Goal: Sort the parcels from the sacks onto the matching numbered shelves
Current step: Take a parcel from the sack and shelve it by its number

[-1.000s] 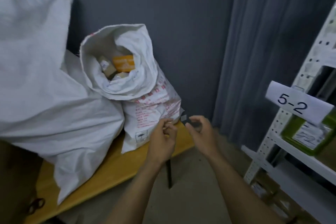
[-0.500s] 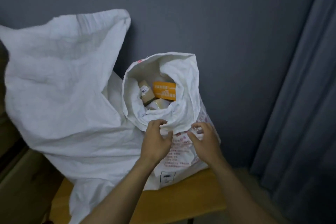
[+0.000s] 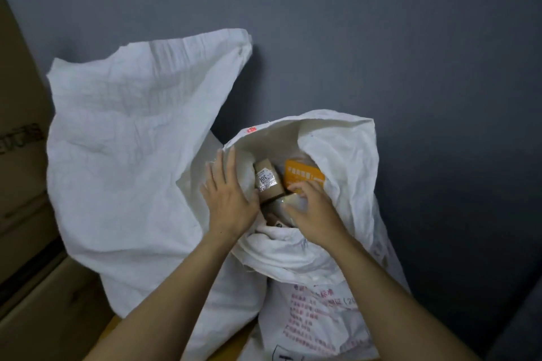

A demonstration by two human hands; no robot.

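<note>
Picking step: left hand (image 3: 228,199), fingers straight, presses open sack (image 3: 337,149) at its left wall, beside brown box (image 3: 268,184). Right hand (image 3: 311,208), fingers curled, at orange parcel (image 3: 305,177) inside front rim; grip can't be told. Next, likely: lift one pkg, read shelf no.

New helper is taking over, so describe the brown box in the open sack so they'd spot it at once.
Against the grey wall stand a big sack and, right of it, a smaller open sack with red print. In its mouth, the brown box sits left of the orange parcel and shows a white label beginning 30.
</note>
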